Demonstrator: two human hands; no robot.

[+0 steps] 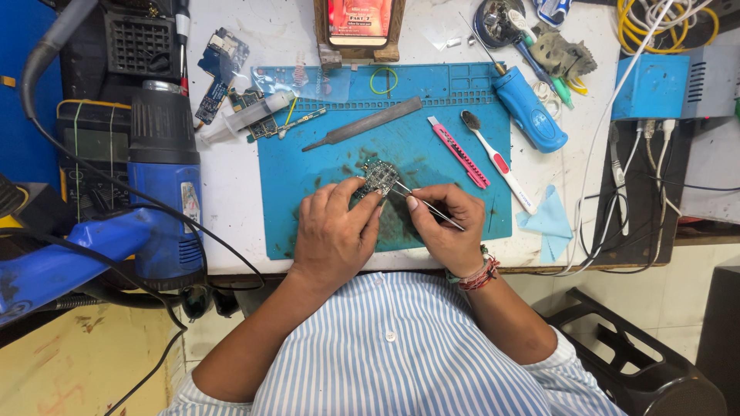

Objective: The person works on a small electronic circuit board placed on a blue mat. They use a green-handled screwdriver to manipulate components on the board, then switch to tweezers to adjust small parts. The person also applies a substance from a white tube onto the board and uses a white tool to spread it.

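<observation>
Metal tweezers (432,208) pinched in the right hand (447,227) touch a small rectangular circuit board (378,179) the left hand (335,231) grips on the blue mat (308,177)

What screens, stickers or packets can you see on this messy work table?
Upright phone screen, top centre in a wooden stand: red and orange.
Clear plastic packet, top-left edge of the blue mat: flat, see-through.
Grey meter display, left edge, behind the blue heat gun: rectangular, blank.

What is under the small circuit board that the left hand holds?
Under the circuit board lies the blue work mat, stained dark there. The left hand covers the board's near edge, so anything beneath that part is hidden.
</observation>
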